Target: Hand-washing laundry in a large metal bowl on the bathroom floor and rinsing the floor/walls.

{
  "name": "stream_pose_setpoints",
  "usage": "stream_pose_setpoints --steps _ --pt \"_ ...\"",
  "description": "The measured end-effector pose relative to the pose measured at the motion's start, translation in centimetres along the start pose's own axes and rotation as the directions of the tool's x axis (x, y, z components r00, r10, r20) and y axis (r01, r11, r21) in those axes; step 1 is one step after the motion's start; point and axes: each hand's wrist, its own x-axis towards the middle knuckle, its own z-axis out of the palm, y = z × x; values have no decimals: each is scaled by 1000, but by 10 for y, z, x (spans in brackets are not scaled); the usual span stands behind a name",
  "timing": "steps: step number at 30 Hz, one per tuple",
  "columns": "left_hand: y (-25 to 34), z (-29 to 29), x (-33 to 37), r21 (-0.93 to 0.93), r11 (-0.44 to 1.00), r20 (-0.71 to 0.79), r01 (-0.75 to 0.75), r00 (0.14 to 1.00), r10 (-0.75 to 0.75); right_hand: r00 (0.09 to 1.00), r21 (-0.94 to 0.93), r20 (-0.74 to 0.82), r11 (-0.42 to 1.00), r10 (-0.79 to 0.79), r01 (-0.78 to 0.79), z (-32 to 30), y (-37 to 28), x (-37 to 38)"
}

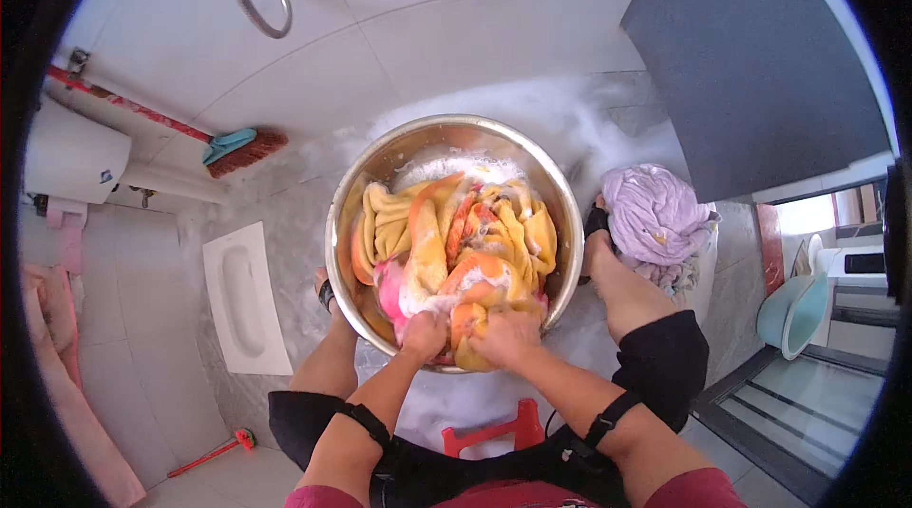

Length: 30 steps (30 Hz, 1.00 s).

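A large round metal basin (382, 157) stands on the floor between my legs. Inside it lies a bunched, wet cloth (427, 252), thick and towel-like, yellow and orange with pink patches. White suds cling to its folds and to the basin's far inner side. My left hand (425, 335) is closed on a fold at the near edge of the basin. Close beside it, my right hand (506, 339) grips a bunched yellow-orange part of the same cloth. My fingers are partly hidden by the fabric and the backs of my hands.
Foam (532, 104) covers much of the tiled floor. A lilac cloth heap (651, 214) lies beside my right foot. A red stool (494, 432) is beneath me. At left are a squat toilet (249, 299) and a broom (242, 149); at right, a pale green basin (793, 313).
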Motion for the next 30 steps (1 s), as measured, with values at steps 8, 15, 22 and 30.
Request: stream_pose_setpoints --steps 8,15,22,30 --pt "-83 -5 108 415 909 370 -41 920 -127 983 45 181 998 36 -44 -29 -45 142" --pt "-77 -29 110 -131 991 177 11 984 13 953 -12 287 994 -102 110 -45 -63 179" --pt "-29 -105 103 -108 993 48 40 998 -35 948 -57 207 964 -243 260 -49 -50 91" --pt "16 -137 193 -50 967 -290 251 923 -254 948 -193 69 929 -309 317 2 -29 54"
